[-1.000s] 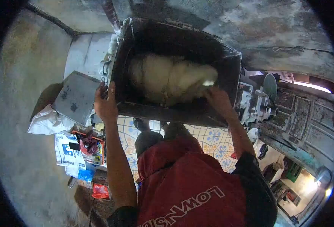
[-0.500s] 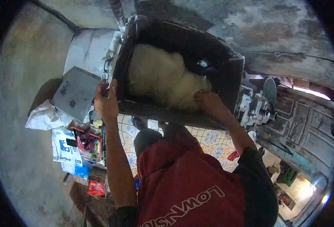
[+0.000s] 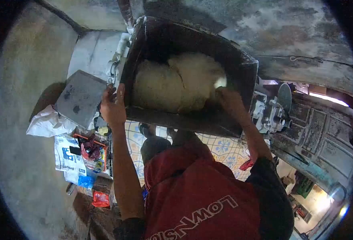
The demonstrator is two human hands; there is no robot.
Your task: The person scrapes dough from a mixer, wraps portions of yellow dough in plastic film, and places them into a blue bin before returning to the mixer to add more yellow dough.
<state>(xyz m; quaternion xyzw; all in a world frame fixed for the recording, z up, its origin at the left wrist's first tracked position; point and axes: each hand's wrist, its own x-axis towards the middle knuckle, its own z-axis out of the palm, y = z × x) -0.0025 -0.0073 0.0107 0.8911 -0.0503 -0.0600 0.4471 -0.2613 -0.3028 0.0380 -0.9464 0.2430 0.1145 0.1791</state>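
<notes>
A large pale mass that looks like dough [image 3: 160, 86] lies in a deep dark trough [image 3: 176, 118] in front of me. A crease runs down its middle, and its surface is blurred. My left hand [image 3: 113, 106] rests at the trough's left front corner, thumb up and fingers curled over the edge. Inside the trough, at the right end of the mass, is my right hand [image 3: 231, 102], its fingers bent. A small bright white thing [image 3: 220, 83] shows at its fingertips; its kind is too blurred to tell.
Machine parts [image 3: 266, 114] with a round disc are fixed at the trough's right end. A grey board [image 3: 80, 94] leans at the left, above a printed white sack [image 3: 69, 154] and mixed items. Patterned floor tiles [image 3: 220, 150] show below; a panelled door [image 3: 308, 130] stands right.
The pale mass has shifted and spread to the right and back, and a crease now shows in it. My right hand has moved slightly right and up; the left has stayed put.
</notes>
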